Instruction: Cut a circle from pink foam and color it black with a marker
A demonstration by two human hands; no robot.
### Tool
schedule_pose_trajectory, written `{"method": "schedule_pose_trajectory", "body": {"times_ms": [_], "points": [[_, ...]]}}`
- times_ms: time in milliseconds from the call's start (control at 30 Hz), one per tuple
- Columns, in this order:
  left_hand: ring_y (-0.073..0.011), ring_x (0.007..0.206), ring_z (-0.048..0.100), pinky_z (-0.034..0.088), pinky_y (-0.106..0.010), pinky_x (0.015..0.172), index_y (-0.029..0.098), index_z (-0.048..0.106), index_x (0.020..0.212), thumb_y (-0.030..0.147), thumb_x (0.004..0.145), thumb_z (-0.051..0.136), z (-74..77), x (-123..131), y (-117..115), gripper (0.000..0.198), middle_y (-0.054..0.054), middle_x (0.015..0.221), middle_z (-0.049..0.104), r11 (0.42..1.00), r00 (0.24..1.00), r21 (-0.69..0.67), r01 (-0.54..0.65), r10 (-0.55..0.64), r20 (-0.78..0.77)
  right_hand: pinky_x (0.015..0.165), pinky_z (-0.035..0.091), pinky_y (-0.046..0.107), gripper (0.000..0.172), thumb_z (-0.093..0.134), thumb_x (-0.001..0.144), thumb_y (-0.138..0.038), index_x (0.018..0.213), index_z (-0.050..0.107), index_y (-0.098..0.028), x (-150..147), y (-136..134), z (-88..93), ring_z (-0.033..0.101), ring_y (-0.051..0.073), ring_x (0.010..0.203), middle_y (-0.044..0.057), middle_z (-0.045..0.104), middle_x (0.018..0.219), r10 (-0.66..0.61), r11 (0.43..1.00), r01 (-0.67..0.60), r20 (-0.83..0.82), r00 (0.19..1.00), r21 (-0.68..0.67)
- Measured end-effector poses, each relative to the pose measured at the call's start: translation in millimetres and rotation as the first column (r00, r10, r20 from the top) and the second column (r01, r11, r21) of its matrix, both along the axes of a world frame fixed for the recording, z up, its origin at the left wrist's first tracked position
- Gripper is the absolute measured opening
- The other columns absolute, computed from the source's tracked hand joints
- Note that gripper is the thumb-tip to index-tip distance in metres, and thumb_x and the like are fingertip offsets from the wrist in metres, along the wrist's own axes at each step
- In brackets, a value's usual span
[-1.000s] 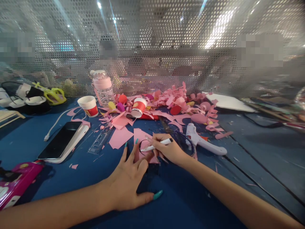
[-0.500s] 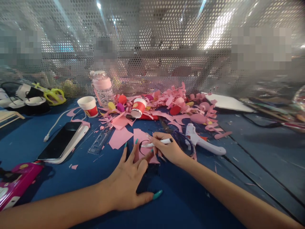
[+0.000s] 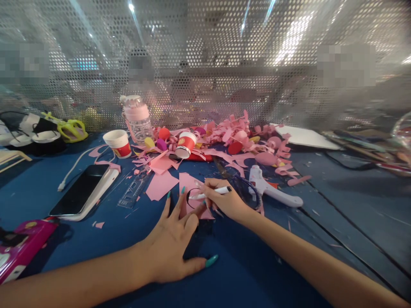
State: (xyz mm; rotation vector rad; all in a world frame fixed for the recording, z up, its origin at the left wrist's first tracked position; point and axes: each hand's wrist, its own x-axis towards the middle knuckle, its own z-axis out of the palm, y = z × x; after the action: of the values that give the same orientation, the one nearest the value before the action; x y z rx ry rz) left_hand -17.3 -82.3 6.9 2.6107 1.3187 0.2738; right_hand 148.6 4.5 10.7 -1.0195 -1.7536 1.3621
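Note:
My left hand (image 3: 175, 237) lies flat and spread on the blue table (image 3: 105, 239), its fingertips pinning a pink paper sheet (image 3: 190, 190). My right hand (image 3: 224, 201) is closed round a white marker (image 3: 210, 193), whose tip touches the pink sheet where a dark curved line is drawn. Both hands meet over this sheet at the middle of the table.
A white glue gun (image 3: 272, 191) and scissors (image 3: 229, 171) lie right of my hands. A clear ruler (image 3: 133, 191), a phone (image 3: 81, 191), two paper cups (image 3: 119, 142), a pink bottle (image 3: 138, 117) and a heap of pink scraps (image 3: 244, 137) lie behind. A perforated metal screen (image 3: 205, 64) closes the back.
Almost nothing differs. The marker tip has shifted slightly along the line on the pink sheet, and the view has drifted a little.

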Motion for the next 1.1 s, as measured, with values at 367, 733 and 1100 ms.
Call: {"method": "schedule_pose_trajectory", "body": {"times_ms": [367, 733, 1100], "points": [[-0.0377, 0.137, -0.006, 0.006, -0.066, 0.106, 0.015, 0.042, 0.126, 0.067, 0.077, 0.043, 3.0, -2.3, 2.4, 0.071, -0.014, 0.126, 0.052, 0.997, 0.999, -0.062, 0.037, -0.038, -0.01, 0.033, 0.026, 0.017, 0.041, 0.056, 0.077, -0.05, 0.054, 0.044, -0.018, 1.6, 0.4, 2.2, 0.037, 0.004, 0.031, -0.005, 0.048, 0.04, 0.027, 1.0, -0.028, -0.003, 1.0, -0.01], [-0.037, 0.136, -0.012, 0.001, -0.066, 0.106, 0.016, 0.023, 0.141, 0.066, 0.08, 0.039, 7.6, -2.7, 4.6, 0.08, -0.013, 0.131, 0.047, 0.988, 0.998, -0.14, 0.062, -0.063, -0.006, 0.033, 0.03, 0.017, 0.041, 0.055, 0.078, -0.049, 0.054, 0.041, -0.019, -0.1, 1.4, -3.4, 0.041, 0.006, 0.031, -0.007, 0.044, 0.04, -0.133, 0.99, 0.135, -0.045, 0.99, 0.039], [-0.0357, 0.136, -0.012, 0.004, -0.066, 0.106, 0.017, 0.02, 0.142, 0.065, 0.079, 0.042, 5.5, -3.6, 2.2, 0.082, -0.012, 0.13, 0.049, 0.993, 0.999, -0.108, 0.044, -0.045, -0.002, 0.029, 0.026, 0.015, 0.041, 0.056, 0.077, -0.049, 0.054, 0.041, -0.018, -0.8, 0.9, -1.2, 0.036, 0.004, 0.026, -0.007, 0.046, 0.037, -0.116, 0.993, 0.115, -0.067, 0.991, -0.011]]}}
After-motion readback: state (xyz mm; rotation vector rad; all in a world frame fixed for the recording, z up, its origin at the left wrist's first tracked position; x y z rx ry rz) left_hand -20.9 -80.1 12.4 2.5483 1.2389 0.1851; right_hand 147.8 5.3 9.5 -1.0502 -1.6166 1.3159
